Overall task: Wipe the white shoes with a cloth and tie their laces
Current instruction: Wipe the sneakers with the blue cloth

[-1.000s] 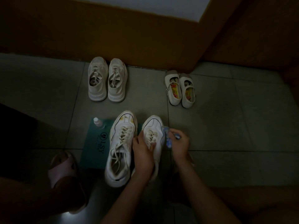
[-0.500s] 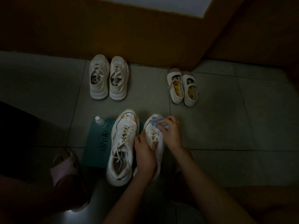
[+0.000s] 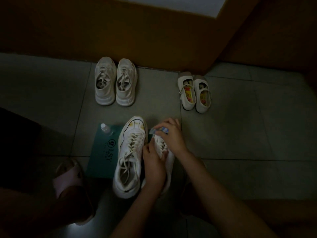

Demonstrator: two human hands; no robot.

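Observation:
Two white lace-up sneakers stand side by side on the tiled floor, toes pointing away from me. The left sneaker (image 3: 129,157) sits partly on a teal box, its laces loose. My left hand (image 3: 154,164) grips the right sneaker (image 3: 169,162) across its laces and tongue, hiding most of it. My right hand (image 3: 171,134) holds a small blue-and-white cloth (image 3: 158,130) bunched in its fingers and presses it on the toe of that right sneaker.
A teal box (image 3: 103,152) lies flat with a small clear spray bottle (image 3: 105,129) on its far corner. A beige sneaker pair (image 3: 115,81) and small strapped shoes (image 3: 194,91) stand by the wooden wall. My foot in a pink slipper (image 3: 67,177) is at left.
My right hand moved the cloth from the outer side of the right sneaker up over its toe. My left hand kept its grip on the shoe.

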